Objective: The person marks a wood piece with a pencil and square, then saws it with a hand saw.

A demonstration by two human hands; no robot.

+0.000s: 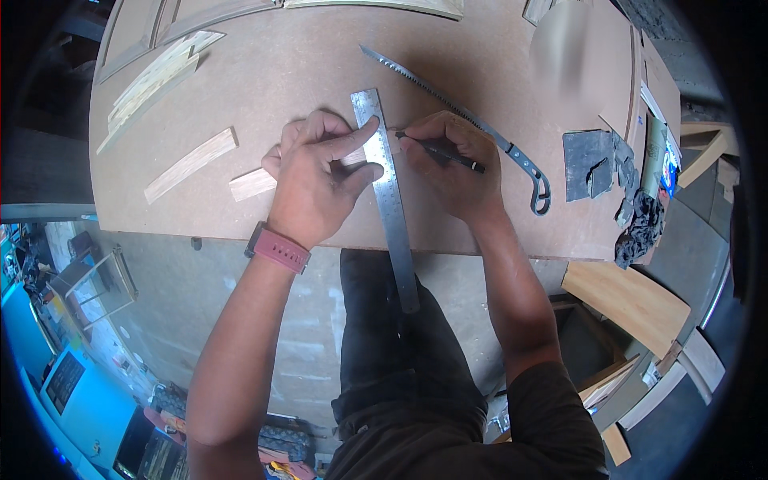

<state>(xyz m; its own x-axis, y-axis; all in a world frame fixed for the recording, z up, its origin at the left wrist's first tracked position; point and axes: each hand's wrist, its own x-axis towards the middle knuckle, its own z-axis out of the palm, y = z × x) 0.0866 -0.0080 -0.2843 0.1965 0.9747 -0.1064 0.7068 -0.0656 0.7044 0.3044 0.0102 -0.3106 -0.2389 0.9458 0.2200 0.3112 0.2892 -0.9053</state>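
Your left hand (316,180) grips the steel ruler (390,204), thumb and forefinger pressing it down. Beneath that grip lies the wooden strip (253,184), its long axis crosswise to the ruler, running out leftward and slightly toward you. Your right hand (464,164), closed around a black pen (448,154), is nearer the strip's right end (the ruler's lower end overhangs the table (312,68)).

Workshop | wood strips (192,165) left of left hand (314,184) | metal ruler (392,210) touching it | saw (514,153) beside right hand (464,168)
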